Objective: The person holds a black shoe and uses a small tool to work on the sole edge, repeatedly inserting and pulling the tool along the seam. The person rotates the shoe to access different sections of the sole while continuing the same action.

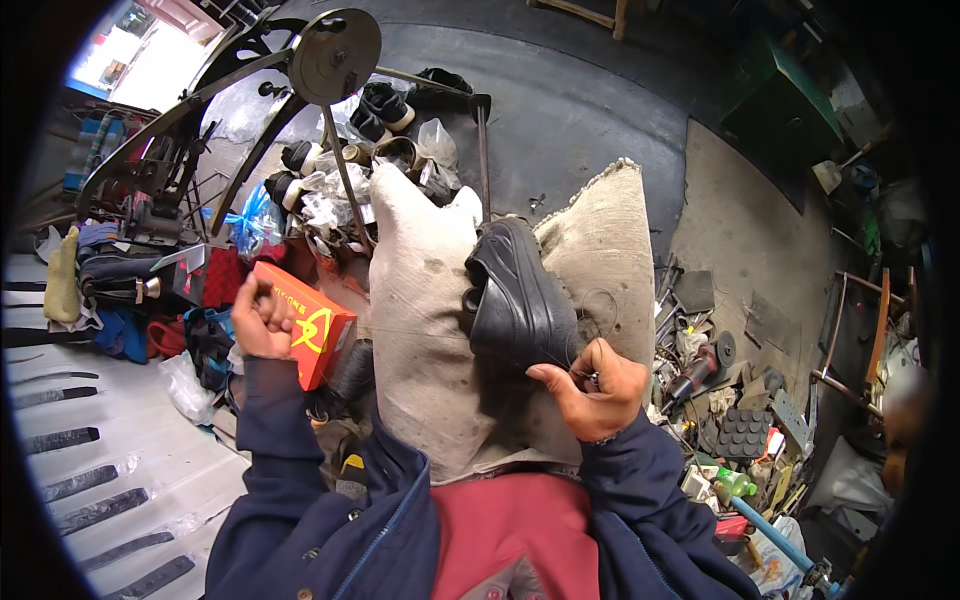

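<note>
A black shoe [515, 300] rests on the beige cloth [425, 300] over my lap. Close by its lower right end, my right hand [600, 392] is closed, thumb and fingers around a thin dark thread [600, 300] that loops up beside the shoe. Part of what this hand grips is hidden by the fingers. My left hand [264, 322] is raised well left of the shoe, fingers curled, in front of an orange box [325, 335] with yellow marks. Whatever those fingers hold, if anything, cannot be made out.
A dark metal machine with a round wheel [335, 57] stands far left. Several shoes [385, 105] and plastic bags lie beyond my knees. On the right, a grinder [697, 372], a green bottle [735, 482] and scraps clutter the floor. Dark strips [75, 483] lie on a pale surface at left.
</note>
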Demonstrator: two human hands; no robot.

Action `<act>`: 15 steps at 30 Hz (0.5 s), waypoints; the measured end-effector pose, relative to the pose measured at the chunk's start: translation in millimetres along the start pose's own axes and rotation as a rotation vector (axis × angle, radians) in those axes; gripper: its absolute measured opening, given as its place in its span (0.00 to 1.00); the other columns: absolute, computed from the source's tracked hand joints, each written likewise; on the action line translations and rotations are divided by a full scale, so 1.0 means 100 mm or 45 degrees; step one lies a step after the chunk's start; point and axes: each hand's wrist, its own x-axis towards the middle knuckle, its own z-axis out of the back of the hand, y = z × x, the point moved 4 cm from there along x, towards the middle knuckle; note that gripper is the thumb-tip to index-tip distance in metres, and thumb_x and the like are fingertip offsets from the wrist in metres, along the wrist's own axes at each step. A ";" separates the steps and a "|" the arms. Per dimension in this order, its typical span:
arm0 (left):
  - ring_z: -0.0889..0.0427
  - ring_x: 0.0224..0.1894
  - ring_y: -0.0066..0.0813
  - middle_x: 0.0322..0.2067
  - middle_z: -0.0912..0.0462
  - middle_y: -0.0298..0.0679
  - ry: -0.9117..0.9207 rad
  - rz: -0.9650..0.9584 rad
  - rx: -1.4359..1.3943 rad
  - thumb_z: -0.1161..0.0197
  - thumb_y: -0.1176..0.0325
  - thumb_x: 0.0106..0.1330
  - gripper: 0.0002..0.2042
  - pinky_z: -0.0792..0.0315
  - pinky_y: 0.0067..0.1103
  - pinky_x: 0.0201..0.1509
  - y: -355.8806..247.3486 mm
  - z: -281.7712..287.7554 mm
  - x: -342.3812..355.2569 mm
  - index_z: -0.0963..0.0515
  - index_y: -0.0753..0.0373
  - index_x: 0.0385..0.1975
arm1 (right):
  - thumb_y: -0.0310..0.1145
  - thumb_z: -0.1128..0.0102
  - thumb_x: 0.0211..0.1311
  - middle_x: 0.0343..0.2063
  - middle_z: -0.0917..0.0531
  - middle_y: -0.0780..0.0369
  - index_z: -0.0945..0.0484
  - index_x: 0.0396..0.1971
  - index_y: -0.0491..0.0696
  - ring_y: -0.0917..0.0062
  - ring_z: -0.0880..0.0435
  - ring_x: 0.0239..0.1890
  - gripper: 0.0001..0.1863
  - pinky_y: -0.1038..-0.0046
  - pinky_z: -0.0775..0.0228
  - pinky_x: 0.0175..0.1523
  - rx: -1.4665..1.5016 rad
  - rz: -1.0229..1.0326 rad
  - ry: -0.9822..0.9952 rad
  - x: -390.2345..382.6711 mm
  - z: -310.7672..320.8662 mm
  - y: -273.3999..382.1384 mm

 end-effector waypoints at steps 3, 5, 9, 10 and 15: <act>0.52 0.10 0.18 0.10 0.50 0.24 0.193 0.099 -0.048 0.48 0.57 0.80 0.16 0.45 0.21 0.17 0.24 0.06 -0.08 0.21 0.57 0.32 | 0.39 0.14 0.49 0.11 0.26 0.62 0.29 0.17 0.47 0.73 0.26 0.12 0.25 0.73 0.38 0.20 0.016 -0.017 -0.032 0.02 0.02 -0.01; 0.44 0.12 0.20 0.13 0.44 0.27 0.253 0.070 -0.013 0.49 0.57 0.81 0.17 0.38 0.22 0.20 0.23 0.10 -0.14 0.25 0.57 0.28 | 0.40 0.14 0.49 0.11 0.26 0.62 0.29 0.17 0.47 0.73 0.26 0.12 0.26 0.73 0.37 0.20 0.034 -0.028 -0.038 0.02 0.03 -0.02; 0.26 0.20 0.27 0.21 0.27 0.35 0.227 -0.026 0.234 0.50 0.57 0.81 0.19 0.21 0.28 0.31 0.02 0.15 -0.20 0.31 0.58 0.25 | 0.42 0.14 0.49 0.11 0.25 0.62 0.29 0.18 0.47 0.75 0.27 0.12 0.26 0.73 0.37 0.20 0.055 -0.116 -0.023 0.00 0.06 -0.07; 0.23 0.21 0.28 0.22 0.24 0.36 0.152 -0.082 0.375 0.49 0.57 0.81 0.18 0.19 0.29 0.33 -0.04 0.15 -0.20 0.31 0.58 0.25 | 0.42 0.14 0.49 0.12 0.25 0.62 0.29 0.18 0.47 0.75 0.27 0.12 0.26 0.73 0.37 0.20 0.075 -0.115 -0.032 -0.01 0.06 -0.07; 0.18 0.54 0.40 0.45 0.16 0.44 0.200 -0.948 1.574 0.37 0.64 0.73 0.11 0.29 0.32 0.62 -0.24 -0.45 -0.57 0.22 0.65 0.46 | 0.43 0.15 0.50 0.12 0.24 0.61 0.28 0.18 0.47 0.74 0.25 0.13 0.26 0.72 0.35 0.21 0.107 -0.171 -0.040 -0.02 0.09 -0.12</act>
